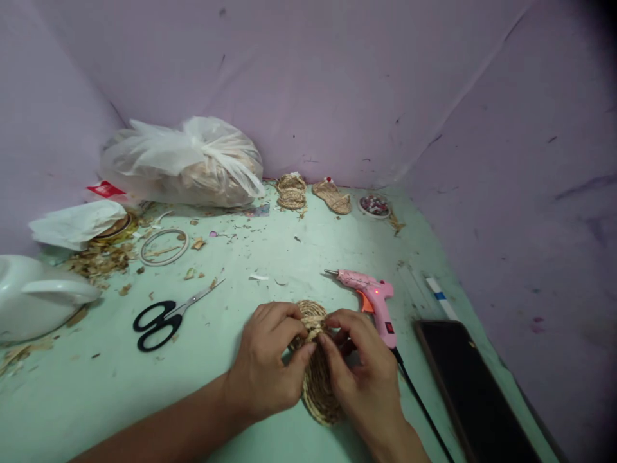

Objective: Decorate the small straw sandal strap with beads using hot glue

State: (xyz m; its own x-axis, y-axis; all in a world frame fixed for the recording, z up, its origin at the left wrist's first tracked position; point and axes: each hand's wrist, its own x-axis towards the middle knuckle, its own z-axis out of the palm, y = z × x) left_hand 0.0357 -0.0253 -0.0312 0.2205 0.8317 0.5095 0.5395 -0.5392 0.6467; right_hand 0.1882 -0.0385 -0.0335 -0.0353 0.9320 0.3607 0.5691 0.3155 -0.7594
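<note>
A small woven straw slipper lies on the pale green table in front of me. My left hand is closed, its fingers pinching the braided strap across the slipper's top. My right hand is closed too, thumb and fingers pressing the same strap from the right side. Both hands cover the slipper's middle; only its toe and heel ends show. A pink glue gun lies just right of my right hand, nozzle pointing left, its black cord running toward me.
Black-handled scissors lie to the left. A dark phone rests at the right edge. At the back stand finished straw slippers, a bead dish, a stuffed plastic bag, a tape ring and straw scraps. A white container sits far left.
</note>
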